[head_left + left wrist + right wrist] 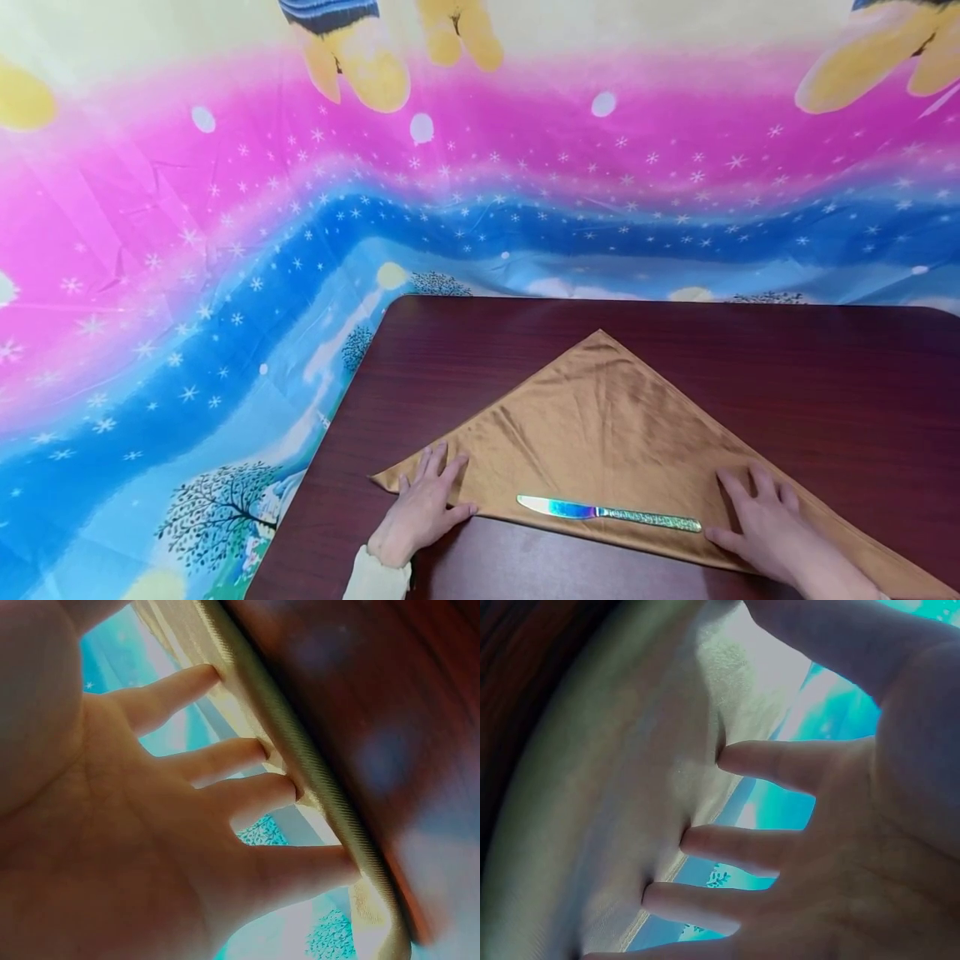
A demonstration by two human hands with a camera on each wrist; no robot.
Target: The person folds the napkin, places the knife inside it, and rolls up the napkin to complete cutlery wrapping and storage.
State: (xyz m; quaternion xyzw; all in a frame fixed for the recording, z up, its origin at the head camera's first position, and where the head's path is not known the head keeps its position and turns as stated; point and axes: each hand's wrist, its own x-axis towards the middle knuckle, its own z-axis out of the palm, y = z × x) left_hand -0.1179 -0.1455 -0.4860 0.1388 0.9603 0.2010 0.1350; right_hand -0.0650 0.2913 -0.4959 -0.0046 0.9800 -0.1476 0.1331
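A golden-brown satiny cloth (600, 417), folded into a triangle, lies on the table with its peak pointing away from me. Along its near folded edge rests a table knife (607, 512) with a rainbow sheen and a textured handle, blade to the left. My left hand (423, 508) has its fingers spread and fingertips touching the cloth near its left corner. On the right part of the cloth, my right hand (768, 525) also rests its spread fingertips, the thumb close to the knife's handle end. Both wrist views show straight fingers touching the cloth (300, 750).
The dark reddish-brown table (840, 375) has rounded far corners. Behind it and along its left side hangs a printed backdrop (525, 167) in pink and blue with snowflakes and trees.
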